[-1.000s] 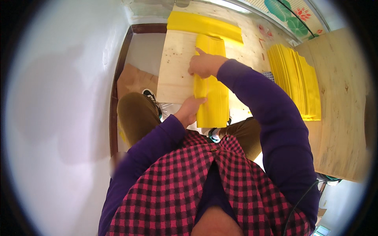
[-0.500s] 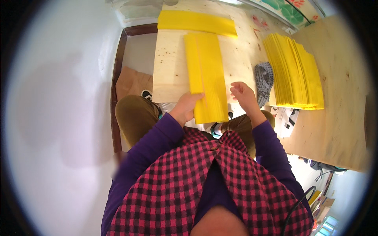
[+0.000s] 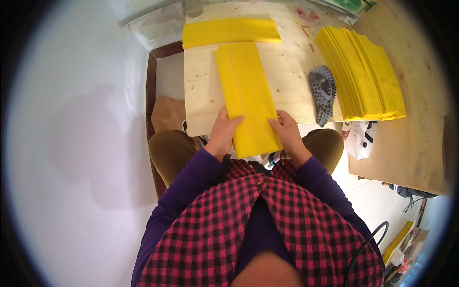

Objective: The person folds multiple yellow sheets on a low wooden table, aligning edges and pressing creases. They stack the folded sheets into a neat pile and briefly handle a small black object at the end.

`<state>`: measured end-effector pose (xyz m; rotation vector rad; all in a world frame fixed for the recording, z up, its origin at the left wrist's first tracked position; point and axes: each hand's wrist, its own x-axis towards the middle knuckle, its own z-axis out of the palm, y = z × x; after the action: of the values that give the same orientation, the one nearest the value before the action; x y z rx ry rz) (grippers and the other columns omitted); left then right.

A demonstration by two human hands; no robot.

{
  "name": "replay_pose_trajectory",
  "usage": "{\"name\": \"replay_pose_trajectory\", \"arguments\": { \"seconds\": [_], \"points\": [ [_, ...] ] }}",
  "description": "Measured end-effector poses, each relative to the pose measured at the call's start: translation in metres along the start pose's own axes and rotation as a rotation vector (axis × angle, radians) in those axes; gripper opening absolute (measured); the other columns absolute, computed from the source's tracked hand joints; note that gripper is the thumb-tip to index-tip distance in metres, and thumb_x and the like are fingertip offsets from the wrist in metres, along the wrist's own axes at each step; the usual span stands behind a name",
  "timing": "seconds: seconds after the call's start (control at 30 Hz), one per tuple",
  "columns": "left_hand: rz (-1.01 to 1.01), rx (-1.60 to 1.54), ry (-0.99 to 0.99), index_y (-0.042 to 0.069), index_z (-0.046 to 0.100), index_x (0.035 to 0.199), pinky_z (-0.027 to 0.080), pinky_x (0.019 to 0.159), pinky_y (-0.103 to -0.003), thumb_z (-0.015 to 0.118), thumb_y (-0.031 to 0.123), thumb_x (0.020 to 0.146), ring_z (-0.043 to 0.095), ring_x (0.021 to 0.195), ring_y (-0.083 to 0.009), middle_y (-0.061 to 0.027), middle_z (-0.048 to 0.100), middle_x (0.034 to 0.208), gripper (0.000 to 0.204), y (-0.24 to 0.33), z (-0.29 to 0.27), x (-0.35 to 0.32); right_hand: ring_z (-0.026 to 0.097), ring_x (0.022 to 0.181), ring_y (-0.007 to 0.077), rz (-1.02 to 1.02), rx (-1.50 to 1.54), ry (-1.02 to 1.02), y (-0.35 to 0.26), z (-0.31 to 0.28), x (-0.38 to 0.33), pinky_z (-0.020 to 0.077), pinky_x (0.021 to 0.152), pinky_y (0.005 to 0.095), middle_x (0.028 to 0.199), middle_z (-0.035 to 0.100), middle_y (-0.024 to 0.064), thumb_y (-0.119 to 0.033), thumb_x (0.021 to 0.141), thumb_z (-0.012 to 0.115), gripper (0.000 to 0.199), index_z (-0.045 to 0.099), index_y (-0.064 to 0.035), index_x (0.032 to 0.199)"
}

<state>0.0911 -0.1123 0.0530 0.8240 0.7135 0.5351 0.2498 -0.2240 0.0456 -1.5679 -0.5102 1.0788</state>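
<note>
A long yellow folded sheet [image 3: 248,95], perhaps cloth or soft paper, lies lengthwise on the wooden table [image 3: 201,95], its near end jutting past the edge toward my lap. A thin pale line runs along its left part. My left hand [image 3: 224,130] grips its left side, thumb on top and fingers underneath. On the opposite side my right hand [image 3: 287,130] pinches the right edge, thumb on top. Another yellow folded strip [image 3: 229,32] lies crosswise at the far side of the table.
A thick stack of yellow folded sheets [image 3: 361,76] sits at the right, with a grey patterned cloth [image 3: 322,93] beside it. Below the stack a white bag [image 3: 359,138] shows. A wall [image 3: 86,143] stands close on my left, and brown paper or board [image 3: 167,112] leans beside the table.
My right hand, earlier apart from the yellow sheet, has closed on its right edge. The left hand keeps its hold. The view has shifted slightly.
</note>
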Motion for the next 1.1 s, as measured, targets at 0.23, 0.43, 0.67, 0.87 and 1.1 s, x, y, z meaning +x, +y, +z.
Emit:
{"name": "replay_pose_trajectory", "arguments": {
  "seconds": [0.23, 0.43, 0.67, 0.87, 1.1],
  "points": [
    [0.044, -0.154, 0.080, 0.000, 0.046, 0.128, 0.050, 0.081, -0.029, 0.045, 0.014, 0.097, 0.061, 0.097, -0.0180, -0.0121, 0.059, 0.115, 0.034, 0.011, -0.007, 0.020, 0.065, 0.090, 0.0160, -0.031, 0.051, -0.023, 0.006, -0.001, -0.002, 0.0514, 0.078, 0.0272, 0.104, 0.066, 0.0137, -0.006, 0.093, 0.054, 0.033, 0.047, 0.0072, 0.123],
    [0.027, 0.114, 0.123, -0.002, 0.052, 0.123, 0.051, 0.075, -0.026, 0.042, 0.014, 0.098, 0.063, 0.085, -0.0151, -0.0090, 0.064, 0.101, 0.031, 0.018, -0.009, 0.037, 0.064, 0.090, 0.0146, -0.040, 0.026, -0.028, 0.007, -0.002, -0.002, 0.0510, 0.079, 0.0262, 0.104, 0.066, 0.0114, -0.006, 0.095, 0.053, 0.031, 0.047, 0.0045, 0.124],
    [0.160, 0.221, 0.141, -0.005, 0.052, 0.124, 0.050, 0.075, -0.024, 0.046, 0.007, 0.096, 0.062, 0.087, -0.0130, -0.0089, 0.064, 0.103, 0.031, 0.019, -0.001, 0.041, 0.064, 0.085, 0.0126, -0.171, -0.029, -0.016, 0.017, -0.003, 0.000, 0.0507, 0.074, 0.0242, 0.101, 0.066, 0.0107, -0.006, 0.095, 0.053, 0.031, 0.045, 0.0028, 0.124],
    [0.159, 0.350, 0.227, -0.005, 0.048, 0.127, 0.049, 0.067, -0.026, 0.052, 0.006, 0.092, 0.062, 0.075, -0.0136, -0.0099, 0.065, 0.089, 0.037, 0.014, -0.007, 0.053, 0.065, 0.084, 0.0128, -0.139, -0.058, -0.010, 0.019, -0.005, 0.008, 0.0506, 0.073, 0.0248, 0.097, 0.068, 0.0113, -0.005, 0.094, 0.054, 0.032, 0.046, 0.0045, 0.122],
    [0.213, 0.358, 0.288, -0.004, 0.047, 0.127, 0.050, 0.064, -0.028, 0.055, 0.006, 0.089, 0.063, 0.071, -0.0161, -0.0119, 0.065, 0.083, 0.040, 0.002, -0.015, 0.060, 0.064, 0.082, 0.0115, -0.147, -0.066, -0.017, 0.017, -0.005, 0.010, 0.0498, 0.071, 0.0235, 0.095, 0.067, 0.0096, -0.007, 0.094, 0.055, 0.032, 0.046, 0.0026, 0.123]
  ]
}}
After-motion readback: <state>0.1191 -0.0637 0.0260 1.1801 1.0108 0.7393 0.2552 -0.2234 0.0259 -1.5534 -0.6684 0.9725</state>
